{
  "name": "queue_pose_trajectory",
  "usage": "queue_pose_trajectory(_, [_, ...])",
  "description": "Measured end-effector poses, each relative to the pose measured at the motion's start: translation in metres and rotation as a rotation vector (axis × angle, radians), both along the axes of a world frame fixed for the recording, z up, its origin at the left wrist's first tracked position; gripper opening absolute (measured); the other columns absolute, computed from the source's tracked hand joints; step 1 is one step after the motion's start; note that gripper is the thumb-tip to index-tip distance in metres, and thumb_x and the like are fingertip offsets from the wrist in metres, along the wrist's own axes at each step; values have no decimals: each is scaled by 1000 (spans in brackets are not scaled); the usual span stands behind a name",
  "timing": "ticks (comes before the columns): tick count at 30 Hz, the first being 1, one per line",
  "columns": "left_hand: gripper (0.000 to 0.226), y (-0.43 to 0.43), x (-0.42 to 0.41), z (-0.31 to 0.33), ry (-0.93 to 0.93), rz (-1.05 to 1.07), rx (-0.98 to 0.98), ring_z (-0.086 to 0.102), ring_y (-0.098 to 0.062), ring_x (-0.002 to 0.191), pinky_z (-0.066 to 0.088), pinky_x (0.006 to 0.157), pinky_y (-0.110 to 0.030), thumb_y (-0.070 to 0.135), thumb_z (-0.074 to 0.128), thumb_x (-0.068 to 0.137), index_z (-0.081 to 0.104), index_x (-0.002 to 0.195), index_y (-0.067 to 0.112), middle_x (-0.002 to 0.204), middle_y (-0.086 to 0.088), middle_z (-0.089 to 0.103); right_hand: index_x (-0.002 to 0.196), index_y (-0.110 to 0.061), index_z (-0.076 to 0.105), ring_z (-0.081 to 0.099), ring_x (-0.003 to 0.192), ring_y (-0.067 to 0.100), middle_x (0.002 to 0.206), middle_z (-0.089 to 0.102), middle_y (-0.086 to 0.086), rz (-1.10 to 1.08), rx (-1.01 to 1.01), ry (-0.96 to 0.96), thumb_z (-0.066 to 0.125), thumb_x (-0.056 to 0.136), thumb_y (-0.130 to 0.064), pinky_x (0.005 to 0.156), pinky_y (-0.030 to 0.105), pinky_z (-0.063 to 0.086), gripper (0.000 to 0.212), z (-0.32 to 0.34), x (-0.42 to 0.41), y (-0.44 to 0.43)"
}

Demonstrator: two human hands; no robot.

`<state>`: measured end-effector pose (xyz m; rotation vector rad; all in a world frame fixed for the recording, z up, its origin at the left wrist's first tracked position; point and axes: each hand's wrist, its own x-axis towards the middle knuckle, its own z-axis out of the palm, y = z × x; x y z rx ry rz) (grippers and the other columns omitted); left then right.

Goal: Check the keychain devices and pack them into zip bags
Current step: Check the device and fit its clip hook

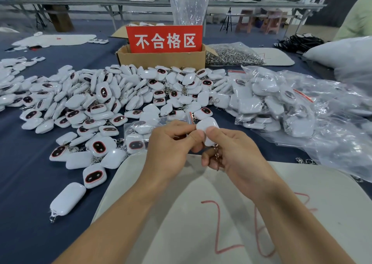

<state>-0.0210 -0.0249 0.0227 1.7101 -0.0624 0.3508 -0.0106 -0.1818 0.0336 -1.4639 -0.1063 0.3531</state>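
Both hands (203, 143) pinch one white keychain device (208, 128) (clip dangling).

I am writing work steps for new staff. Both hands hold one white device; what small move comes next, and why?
Probably turn the white rounded plastic keychain device over between the left hand and right hand: only its plain white back shows, so its front seems not yet checked.
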Motion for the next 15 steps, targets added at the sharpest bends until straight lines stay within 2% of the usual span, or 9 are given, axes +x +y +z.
queue_pose_trajectory(2, [8,0,1,1,18,85,-24,68,-12,75,54,75,-28,28,75,74,81,75,23,77,12,71,85,-12,77,62,56,13,78,77,1,-171,-218,-121,69,96,-29,57,26,45,22,-3,0,3])
queue_pose_trajectory(3, [8,0,2,1,28,123,-39,70,-13,80,55,79,-30,30,76,72,82,77,31,82,14,75,88,-20,77,66,60,7,78,77,-5,-289,-311,-208,75,90,-26,63,25,50,7,-3,-2,4])
queue_pose_trajectory(4, [10,0,3,1,38,149,-57,72,-14,84,57,83,-34,31,77,71,82,78,36,84,13,77,95,-28,75,68,65,2,82,77,-12,-364,-373,-301,77,86,-21,69,18,52,11,-3,-5,7])
queue_pose_trajectory(5, [12,1,4,1,50,170,-67,74,-13,85,59,87,-38,32,77,71,82,79,40,85,12,78,105,-35,72,68,71,0,88,75,-16,-364,-420,-388,77,84,-16,71,11,49,29,-6,-9,10])
queue_pose_trajectory(7, [14,2,4,0,66,188,-56,75,-10,85,59,87,-40,34,78,70,81,79,43,84,14,79,126,-42,63,66,77,-4,91,70,-19,-250,-472,-462,75,85,-13,68,7,45,52,-12,-16,19])
queue_pose_trajectory(9, [11,3,3,-1,78,170,-43,74,-8,82,59,83,-36,35,78,71,81,78,42,82,14,78,131,-43,60,63,78,-4,85,65,-17,-216,-515,-481,72,89,-17,66,7,42,51,-13,-18,23])
queue_pose_trajectory(12, [6,5,5,0,66,118,-8,72,-3,80,53,77,-21,35,79,75,82,77,39,82,15,78,110,-37,68,64,80,9,87,72,-10,-243,-471,-488,61,98,-16,72,18,50,25,-9,-11,17])
queue_pose_trajectory(14, [12,8,7,3,26,89,10,71,-1,82,51,75,-14,32,77,76,83,80,40,85,15,77,105,-29,75,65,79,19,88,73,1,-201,-295,-349,53,100,-10,84,39,57,29,-6,-7,13])
queue_pose_trajectory(15, [16,8,8,4,7,57,9,72,-3,85,53,77,-16,29,76,76,83,85,40,89,13,78,102,-25,77,63,78,20,90,73,9,-164,-193,-273,51,99,-8,84,46,58,31,-4,-6,12])
